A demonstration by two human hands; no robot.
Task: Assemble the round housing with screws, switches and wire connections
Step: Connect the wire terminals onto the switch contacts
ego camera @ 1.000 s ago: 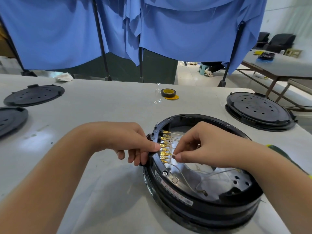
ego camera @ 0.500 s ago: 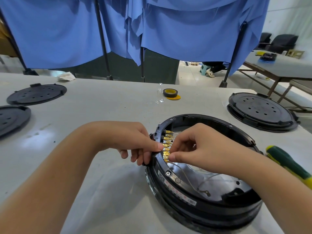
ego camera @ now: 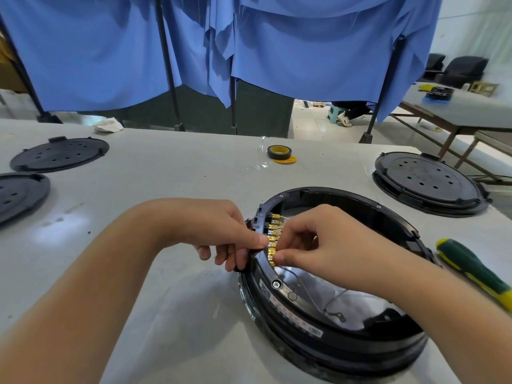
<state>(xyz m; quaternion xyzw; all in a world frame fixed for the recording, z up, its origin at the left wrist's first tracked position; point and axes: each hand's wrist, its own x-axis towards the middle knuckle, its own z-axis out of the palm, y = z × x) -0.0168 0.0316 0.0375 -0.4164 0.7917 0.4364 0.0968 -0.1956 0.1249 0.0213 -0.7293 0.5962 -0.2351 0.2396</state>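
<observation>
The round black housing [ego camera: 346,336] lies open-side up on the table in front of me. A row of gold terminals [ego camera: 274,234] lines its inner left wall. My left hand [ego camera: 221,234] grips the housing's left rim, thumb on top, fingers curled down its outside. My right hand [ego camera: 313,245] reaches inside and pinches a thin wire connector against one of the lower terminals. Thin wires [ego camera: 313,297] trail across the shiny metal floor of the housing to a small ring lug [ego camera: 338,315]. A screw [ego camera: 276,284] sits in the near rim.
A green and yellow screwdriver [ego camera: 471,268] lies right of the housing. Another black housing with its lid [ego camera: 426,182] stands at back right. Two black lids [ego camera: 59,154] [ego camera: 19,194] lie at the left. A tape roll [ego camera: 279,152] sits mid-table.
My right hand has pushed its pinched connector left, up against the terminal row. The view has shifted, bringing the screwdriver into sight. My left hand keeps its grip on the rim.
</observation>
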